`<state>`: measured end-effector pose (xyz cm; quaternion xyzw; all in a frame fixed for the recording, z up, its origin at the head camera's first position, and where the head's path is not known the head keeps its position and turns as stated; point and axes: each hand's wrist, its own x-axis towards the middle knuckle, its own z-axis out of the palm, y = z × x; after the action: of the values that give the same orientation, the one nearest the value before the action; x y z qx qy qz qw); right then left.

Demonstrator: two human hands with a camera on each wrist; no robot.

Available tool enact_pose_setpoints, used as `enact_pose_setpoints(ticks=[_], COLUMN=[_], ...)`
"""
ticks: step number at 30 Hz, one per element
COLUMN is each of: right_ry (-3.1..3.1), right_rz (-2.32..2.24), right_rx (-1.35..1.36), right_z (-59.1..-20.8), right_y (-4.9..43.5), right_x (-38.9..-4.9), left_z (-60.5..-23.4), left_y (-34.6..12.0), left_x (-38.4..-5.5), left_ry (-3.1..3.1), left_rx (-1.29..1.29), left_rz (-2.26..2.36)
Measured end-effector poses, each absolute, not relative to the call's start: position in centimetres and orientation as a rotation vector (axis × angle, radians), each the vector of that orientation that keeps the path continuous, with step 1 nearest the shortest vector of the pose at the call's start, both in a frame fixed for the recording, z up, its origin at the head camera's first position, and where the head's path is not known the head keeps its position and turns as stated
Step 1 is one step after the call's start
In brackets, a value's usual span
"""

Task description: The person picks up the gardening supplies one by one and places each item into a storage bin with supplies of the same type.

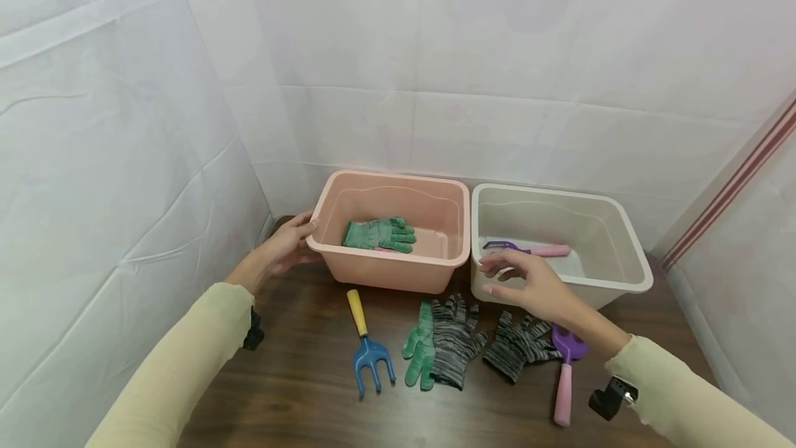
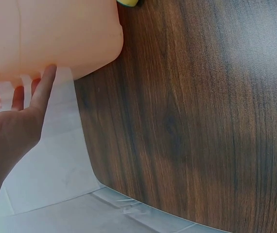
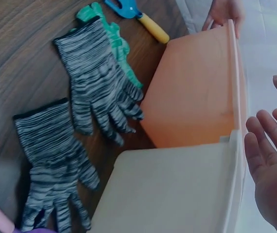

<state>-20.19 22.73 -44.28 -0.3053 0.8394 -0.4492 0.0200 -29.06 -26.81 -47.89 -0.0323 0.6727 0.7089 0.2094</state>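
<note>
My left hand [image 1: 282, 247] touches the left end of a pink-orange plastic bin [image 1: 388, 272], its fingers along the rim and outer wall. In the left wrist view, the extended fingers of that hand [image 2: 19, 119] meet the bin's wall [image 2: 65, 34]. Inside the bin lies a green glove [image 1: 379, 234], with a bit of something pink under it. Over the front rim of a beige bin [image 1: 628, 254] hovers my right hand [image 1: 528, 285], fingers loosely bent and holding nothing. This bin contains a tool with a pink handle [image 1: 550, 250] and a purple and dark head.
On the dark wooden table [image 1: 280, 379] lie a blue hand fork [image 1: 372, 355] with a yellow handle, a green glove [image 1: 421, 348], two grey-black striped gloves [image 1: 457, 344], [image 1: 519, 348] and a purple tool with a pink handle [image 1: 563, 393]. White sheeting [image 1: 485, 54] surrounds the table.
</note>
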Motion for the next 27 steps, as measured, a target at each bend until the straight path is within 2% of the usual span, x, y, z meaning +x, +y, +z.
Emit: enact_pose_setpoints(ticks=[10, 27], right_ry=[2.625, 2.745], right_rz=[-1.382, -1.286], right_rx=[-0.945, -0.846], right_z=[-46.1, -51.8], right_y=[25.2, 27.8], right_x=[-19.2, -17.6], left_z=[-48.0, -48.0], left_y=[-26.9, -26.8], left_x=[-29.0, -28.9], left_ry=[1.873, 1.89], left_rx=[-0.086, -0.108], left_rz=[1.974, 1.969])
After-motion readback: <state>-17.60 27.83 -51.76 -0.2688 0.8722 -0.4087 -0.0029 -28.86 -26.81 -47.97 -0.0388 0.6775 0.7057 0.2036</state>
